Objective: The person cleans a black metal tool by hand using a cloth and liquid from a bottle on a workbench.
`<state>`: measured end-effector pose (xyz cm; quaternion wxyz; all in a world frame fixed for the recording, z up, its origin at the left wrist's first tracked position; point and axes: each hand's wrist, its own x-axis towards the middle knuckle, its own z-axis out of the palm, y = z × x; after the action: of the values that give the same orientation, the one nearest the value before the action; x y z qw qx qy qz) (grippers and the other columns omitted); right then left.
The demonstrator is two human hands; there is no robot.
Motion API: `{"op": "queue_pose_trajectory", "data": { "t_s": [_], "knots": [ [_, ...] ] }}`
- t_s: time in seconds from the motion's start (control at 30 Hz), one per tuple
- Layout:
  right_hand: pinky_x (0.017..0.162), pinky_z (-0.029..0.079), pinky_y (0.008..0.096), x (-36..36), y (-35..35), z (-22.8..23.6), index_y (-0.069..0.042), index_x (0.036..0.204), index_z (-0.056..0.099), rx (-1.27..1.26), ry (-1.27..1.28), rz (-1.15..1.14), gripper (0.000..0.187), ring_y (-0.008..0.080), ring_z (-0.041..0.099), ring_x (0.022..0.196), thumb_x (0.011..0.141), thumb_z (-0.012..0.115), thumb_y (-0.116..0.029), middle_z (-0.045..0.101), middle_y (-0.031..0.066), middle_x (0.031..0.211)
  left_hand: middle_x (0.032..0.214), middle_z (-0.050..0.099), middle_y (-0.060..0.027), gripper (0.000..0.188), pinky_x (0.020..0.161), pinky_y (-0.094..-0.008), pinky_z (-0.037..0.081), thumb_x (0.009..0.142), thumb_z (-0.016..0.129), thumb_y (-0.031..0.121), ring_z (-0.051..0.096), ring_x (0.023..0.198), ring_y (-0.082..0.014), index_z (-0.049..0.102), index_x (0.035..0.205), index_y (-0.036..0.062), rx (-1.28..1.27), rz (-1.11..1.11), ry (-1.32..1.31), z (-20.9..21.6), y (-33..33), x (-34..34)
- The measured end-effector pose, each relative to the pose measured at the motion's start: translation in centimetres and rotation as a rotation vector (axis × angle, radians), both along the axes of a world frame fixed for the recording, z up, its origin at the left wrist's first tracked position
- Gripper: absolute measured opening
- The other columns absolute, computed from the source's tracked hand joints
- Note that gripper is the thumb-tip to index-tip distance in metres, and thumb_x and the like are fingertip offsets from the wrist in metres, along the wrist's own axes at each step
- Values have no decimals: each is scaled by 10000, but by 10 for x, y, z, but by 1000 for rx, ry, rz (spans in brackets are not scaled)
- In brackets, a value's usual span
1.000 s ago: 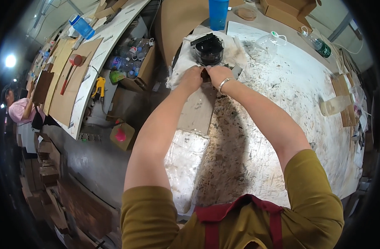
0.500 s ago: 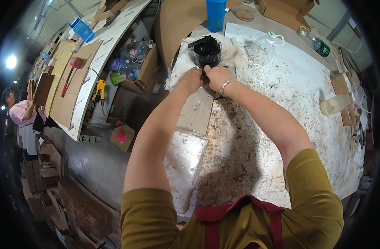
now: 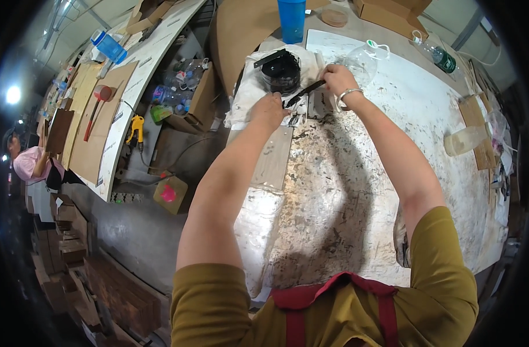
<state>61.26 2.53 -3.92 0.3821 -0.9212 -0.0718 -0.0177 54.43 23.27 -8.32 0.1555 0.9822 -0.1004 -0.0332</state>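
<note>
In my right hand [image 3: 339, 81] is one end of a dark narrow tool [image 3: 309, 92], its fingers closed round it. The tool slants down to the left, its blackened tip close to my left hand [image 3: 268, 110]. My left hand rests near the top of a grey wood-grain board [image 3: 271, 156], fingers bent together; what they pinch is too small to make out. Just beyond it a clear jar smeared with black paste [image 3: 280, 75] stands on a crumpled white cloth [image 3: 250, 78]. A black flat piece [image 3: 270, 58] lies across the jar's rim.
A blue cup [image 3: 291, 23], a clear jug [image 3: 360, 63] and a round lid [image 3: 334, 17] stand at the back of the stained white table [image 3: 334, 220]. Bottles lie at the right. On the left bench are a red mallet [image 3: 101, 92] and a yellow air gun [image 3: 136, 127]; another person stands beyond.
My right hand has moved right, away from my left hand, and the dark tool now shows between them. My left hand stays near the jar.
</note>
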Motion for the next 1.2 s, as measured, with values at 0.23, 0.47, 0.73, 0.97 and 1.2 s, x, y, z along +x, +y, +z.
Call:
{"op": "queue_pose_trajectory", "data": {
  "t_s": [0.23,0.47,0.73,0.97,1.2],
  "knots": [
    [451,354,285,4,-11,-20,22,750,624,632,248,-203,152,158,474,472,762,509,-76,540,87,573,1067,567,-211,504,859,-399,441,816,604,370,538,1029,-340,476,1099,-26,15,21,38,3,2,0],
    [476,347,298,17,-58,-55,8,775,618,819,114,-451,149,151,437,481,771,495,-75,525,76,588,1094,564,-197,520,861,-394,438,806,615,372,537,1035,-327,476,1114,-24,36,34,45,3,-6,3],
    [404,345,228,-58,-94,-19,-34,1037,536,1043,262,-401,254,107,432,449,821,403,-30,533,66,619,948,609,-199,367,794,-377,449,791,638,315,577,921,-326,588,935,-18,-95,-116,-78,11,26,-6],
    [539,398,230,-167,-155,3,-59,1107,504,1001,281,-355,267,105,494,582,850,433,-54,576,57,703,767,622,-194,208,653,-402,468,832,559,202,603,739,-357,637,867,13,-394,140,-409,57,81,18],
    [565,410,231,-289,-199,12,-75,1134,461,898,309,-526,273,106,538,643,864,500,-66,631,81,829,753,635,-180,237,715,-370,468,750,673,208,616,787,-328,661,887,15,-287,140,-423,63,57,48]
  ]
}}
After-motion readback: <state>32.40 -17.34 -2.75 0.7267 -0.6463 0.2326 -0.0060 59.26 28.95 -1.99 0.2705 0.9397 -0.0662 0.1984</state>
